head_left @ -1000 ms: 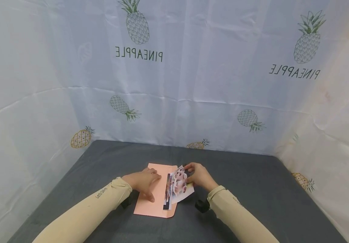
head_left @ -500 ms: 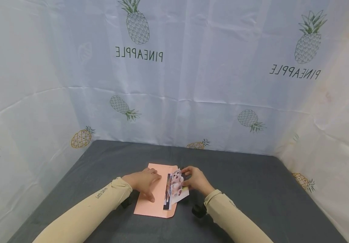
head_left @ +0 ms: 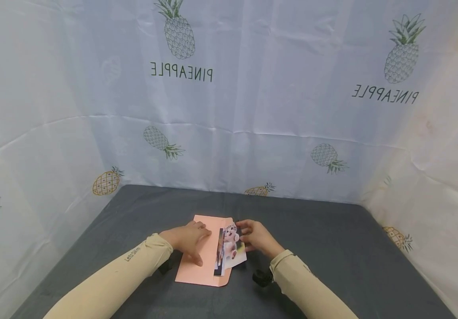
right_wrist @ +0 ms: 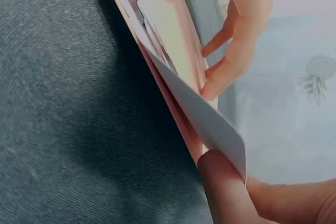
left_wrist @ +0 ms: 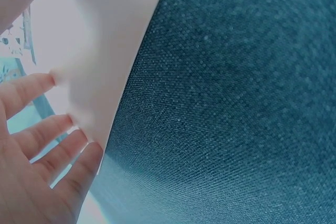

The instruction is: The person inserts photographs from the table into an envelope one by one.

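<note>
A salmon-pink envelope (head_left: 197, 274) lies flat on the dark table. My left hand (head_left: 189, 240) rests its spread fingertips on the envelope's left part; they also touch its pale surface (left_wrist: 100, 35) in the left wrist view. Several printed photos (head_left: 218, 268) overlap along the envelope's right side. Over them slants a photo of a fluffy pale animal (head_left: 230, 250), its right edge beyond the envelope. My right hand (head_left: 258, 237) pinches that photo's right edge between thumb and fingers. In the right wrist view, the photo (right_wrist: 210, 121) is tilted up from the envelope, seen nearly edge-on.
A dark cloth covers the table (head_left: 312, 248). White curtains printed with pineapples (head_left: 229, 102) enclose its back and sides. A black wrist device (head_left: 262, 278) sits under the right wrist.
My right hand has moved slightly left, bringing the animal photo further over the envelope and closer in line with the other photos. My left hand has stayed in place.
</note>
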